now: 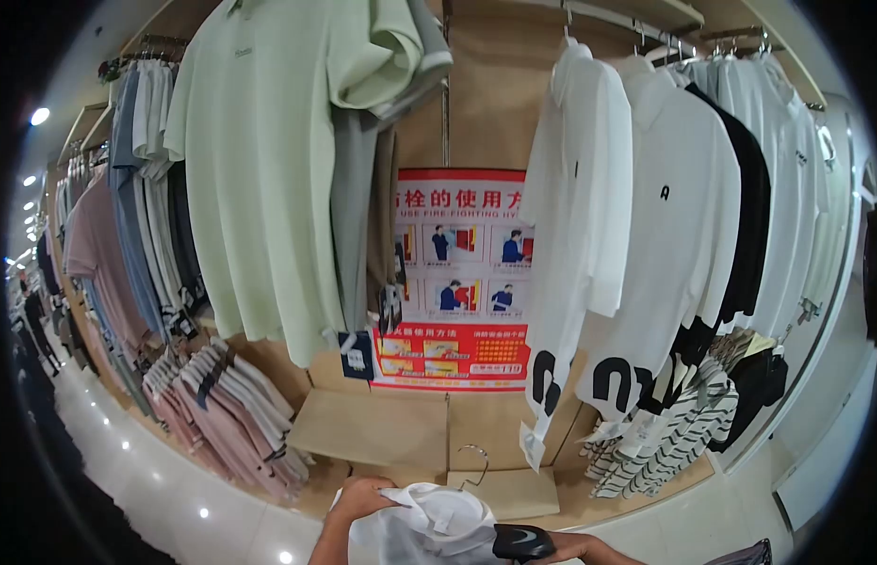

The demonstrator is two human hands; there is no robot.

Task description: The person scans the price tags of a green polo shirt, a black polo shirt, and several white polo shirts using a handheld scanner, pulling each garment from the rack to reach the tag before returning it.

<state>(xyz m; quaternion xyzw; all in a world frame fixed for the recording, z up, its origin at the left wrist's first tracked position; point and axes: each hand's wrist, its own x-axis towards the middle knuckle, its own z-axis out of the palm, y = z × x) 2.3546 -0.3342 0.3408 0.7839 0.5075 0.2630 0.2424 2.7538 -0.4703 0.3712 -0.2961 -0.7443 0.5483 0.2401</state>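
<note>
At the bottom centre, a white shirt (410, 532) hangs on a hanger whose metal hook (474, 463) rises from its collar. My left hand (365, 496) is closed on the shirt's left shoulder, beside the collar. On the right side of the collar, my right hand (568, 546) is closed round a black handheld device (523, 542), which touches the shirt. The ends of the fingers on that side are hidden behind the device.
A pale green shirt (259, 179) hangs close at the upper left. White shirts (679, 207) hang at the right, above striped garments (669, 438). A red and white poster (457, 282) is on the wall behind, above a wooden shelf (363, 428).
</note>
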